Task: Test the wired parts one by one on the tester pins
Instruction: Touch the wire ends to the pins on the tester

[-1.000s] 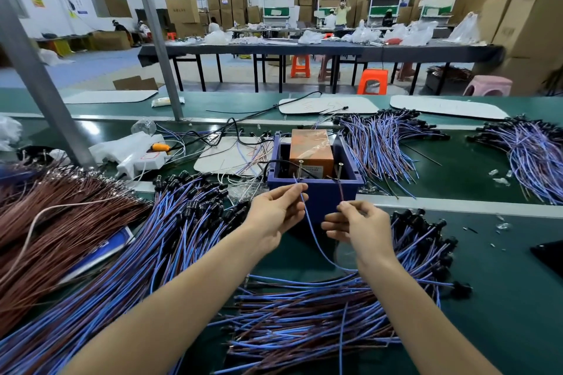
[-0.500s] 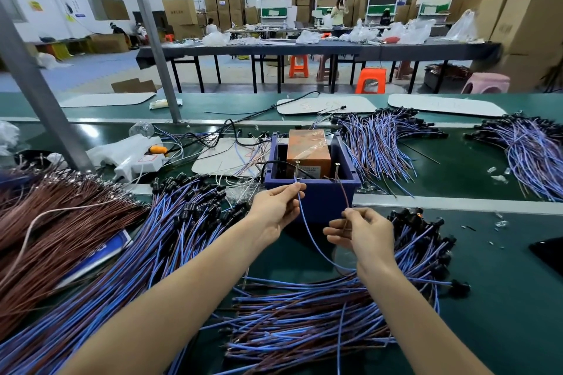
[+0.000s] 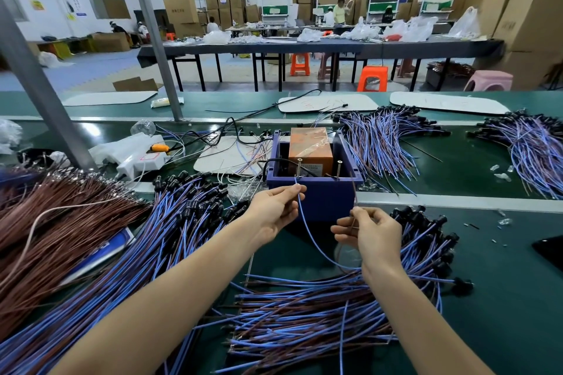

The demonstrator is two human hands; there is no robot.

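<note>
**A:** What is seen from the head view?

**B:** One wired part is held up in front of the blue box (image 3: 320, 201) on the green table (image 3: 502, 298). Its blue wire (image 3: 308, 233) is pinched near the tip by the left hand (image 3: 275, 210). The tip is held just beside the base of the left pin (image 3: 299, 167), but whether contact is made cannot be told. A thin brown wire (image 3: 354, 201), judged to belong to the same part, is pinched by the right hand (image 3: 374, 234). Its upper end is seen short of the right pin (image 3: 338, 170).

**A:** And the hands themselves?

**B:** They are held apart, each closed on its own wire. The blue wire sags in a slack loop toward the right wrist.

**A:** How is the part expected to handle?

**B:** It is judged light and limp (the loop droops under its own weight), so a tip would be steered badly if gripped far back. Each wire is best taken close behind its bare end, as is done at the left. The thin ends could probably be bent by hard pressing on a pin.

**A:** Where is the rest?

**B:** A near heap (image 3: 304, 319) is spread under the forearms, and a left heap (image 3: 152, 252) lies beside it.
</note>
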